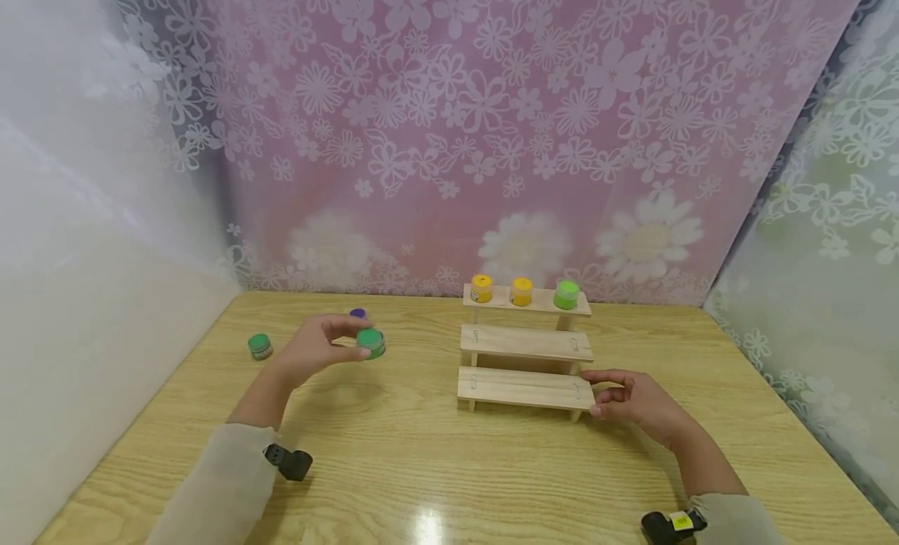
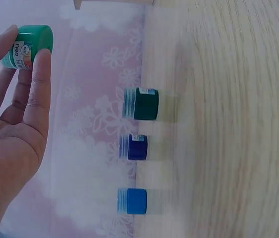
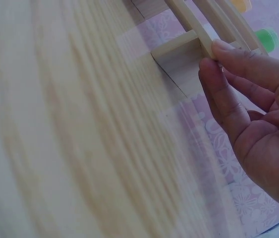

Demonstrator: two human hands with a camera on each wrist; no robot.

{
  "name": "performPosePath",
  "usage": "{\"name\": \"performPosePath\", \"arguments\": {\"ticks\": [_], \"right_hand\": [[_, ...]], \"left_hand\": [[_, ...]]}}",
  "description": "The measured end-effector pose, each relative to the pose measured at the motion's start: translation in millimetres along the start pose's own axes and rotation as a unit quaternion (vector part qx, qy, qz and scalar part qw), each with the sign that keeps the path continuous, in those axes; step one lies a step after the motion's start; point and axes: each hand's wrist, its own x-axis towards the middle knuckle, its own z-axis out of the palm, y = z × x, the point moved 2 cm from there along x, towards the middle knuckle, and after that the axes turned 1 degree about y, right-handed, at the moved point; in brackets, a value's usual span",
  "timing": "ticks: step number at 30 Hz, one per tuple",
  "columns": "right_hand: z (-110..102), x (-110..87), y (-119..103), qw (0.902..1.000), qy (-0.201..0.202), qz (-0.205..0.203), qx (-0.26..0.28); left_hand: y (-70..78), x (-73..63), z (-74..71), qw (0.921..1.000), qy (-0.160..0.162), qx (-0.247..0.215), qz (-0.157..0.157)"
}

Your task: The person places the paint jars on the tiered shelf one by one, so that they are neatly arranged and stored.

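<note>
- One green jar (image 1: 371,343) is pinched between thumb and fingers of the left hand (image 1: 319,346); I see it held up off the table (image 1: 421,467).
- Right hand (image 1: 635,404): I have its thumb and fingers pinching the right end of the rack's bottom shelf, thumb on the upper side.
- The rack (image 1: 523,389) stands just left of that grip and well to the right of the jar in the left hand.
- On its top shelf, behind and left of the right hand, I count two yellow jars (image 1: 521,291) and a lime jar (image 1: 566,294), the lime one nearest the grip.
- A second green jar (image 1: 260,347) stands on the table, left of the left hand and apart from it.
- In the left wrist view, I find a dark green jar (image 2: 146,104), a dark blue jar (image 2: 137,148) and a blue jar (image 2: 136,201) in a row beyond the left hand, lower than its grip.
- Behind both hands hangs a floral cloth (image 1: 492,100).
</note>
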Motion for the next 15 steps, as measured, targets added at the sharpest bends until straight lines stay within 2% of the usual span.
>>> {"name": "performPosePath", "arguments": {"ticks": [5, 15], "right_hand": [[0.4, 0.0, -1.3, 1.0000, 0.002, -0.004, -0.004], [1.7, 0.2, -1.7, 1.0000, 0.001, -0.007, 0.003]], "left_hand": [[13.0, 0.5, 7.9, 0.9999, -0.004, -0.011, 0.007], [29.2, 4.7, 23.4, 0.9986, -0.012, -0.038, 0.035]]}}
